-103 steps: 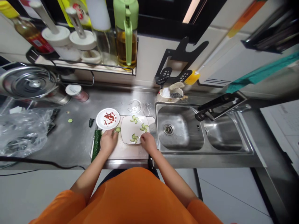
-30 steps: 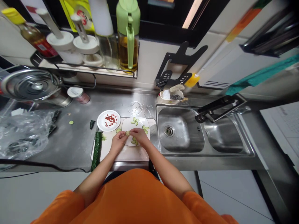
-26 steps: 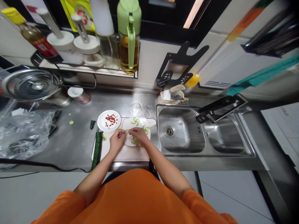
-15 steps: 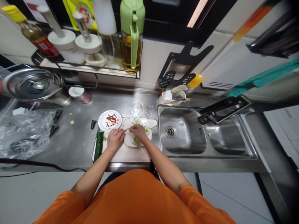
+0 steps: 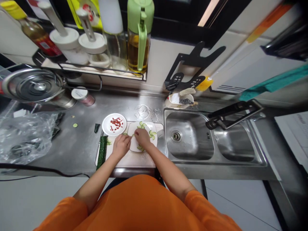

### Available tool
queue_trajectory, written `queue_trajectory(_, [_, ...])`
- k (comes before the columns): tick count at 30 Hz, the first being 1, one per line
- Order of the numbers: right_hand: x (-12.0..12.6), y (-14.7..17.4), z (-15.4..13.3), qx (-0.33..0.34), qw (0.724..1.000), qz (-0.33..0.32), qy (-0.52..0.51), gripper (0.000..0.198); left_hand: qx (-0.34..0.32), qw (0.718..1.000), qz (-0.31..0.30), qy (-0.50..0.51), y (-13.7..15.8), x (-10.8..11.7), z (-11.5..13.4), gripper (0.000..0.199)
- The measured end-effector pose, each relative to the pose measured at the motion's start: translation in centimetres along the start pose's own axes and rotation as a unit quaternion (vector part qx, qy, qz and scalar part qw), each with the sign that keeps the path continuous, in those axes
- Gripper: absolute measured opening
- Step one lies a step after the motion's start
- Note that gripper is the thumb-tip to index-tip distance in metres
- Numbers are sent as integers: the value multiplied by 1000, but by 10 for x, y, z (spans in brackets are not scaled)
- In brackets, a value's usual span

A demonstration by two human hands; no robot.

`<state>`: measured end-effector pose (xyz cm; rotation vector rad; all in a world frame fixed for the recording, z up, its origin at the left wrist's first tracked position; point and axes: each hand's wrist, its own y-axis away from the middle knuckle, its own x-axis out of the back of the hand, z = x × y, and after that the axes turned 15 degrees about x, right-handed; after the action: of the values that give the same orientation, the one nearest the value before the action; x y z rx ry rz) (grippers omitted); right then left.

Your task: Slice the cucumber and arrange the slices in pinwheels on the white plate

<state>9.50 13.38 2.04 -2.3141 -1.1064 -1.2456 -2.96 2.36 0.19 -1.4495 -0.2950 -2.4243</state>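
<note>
A white squarish plate (image 5: 147,129) lies on a pale cutting board (image 5: 134,163). Thin cucumber slices (image 5: 152,134) are fanned in small clusters around its rim. My right hand (image 5: 142,138) is over the left half of the plate, its fingertips pinched on a small cucumber slice. Just left of it, my left hand (image 5: 121,146) is at the plate's left edge with fingers drawn together; what they hold, if anything, is too small to make out. A dark green cucumber piece (image 5: 102,152) lies along the board's left side. Behind my left hand is a round white plate (image 5: 107,124) of red bits (image 5: 116,124).
A double steel sink (image 5: 190,134) with a black faucet (image 5: 226,114) is on the right. A cucumber end (image 5: 97,128), a round slice (image 5: 75,125), a plastic bag (image 5: 26,138), a can (image 5: 83,96) and a lidded pot (image 5: 36,85) are at left. Bottles stand on a rack (image 5: 101,71) behind.
My right hand has turned and curled a little more over the plate. My left hand stays at the plate's left edge. The whole view has shifted slightly.
</note>
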Motion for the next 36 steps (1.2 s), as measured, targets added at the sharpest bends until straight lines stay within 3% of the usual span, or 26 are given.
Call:
queue_trajectory(9, [-12,3,2,19,998,-16,53,18,3,1000,-1,-15,9,1,6,30])
queue_trajectory(18, [-15,28,3,67,992,71,81,20,26,999,-12,-37,23,2,10,41])
queue_trajectory(25, [-23,56,-8,118,980,56,151,32,37,995,-31,-91,27,6,15,47])
queue_trajectory(36, [-31,57,-1,137,966,58,211,35,53,989,-44,-134,29,4,22,47])
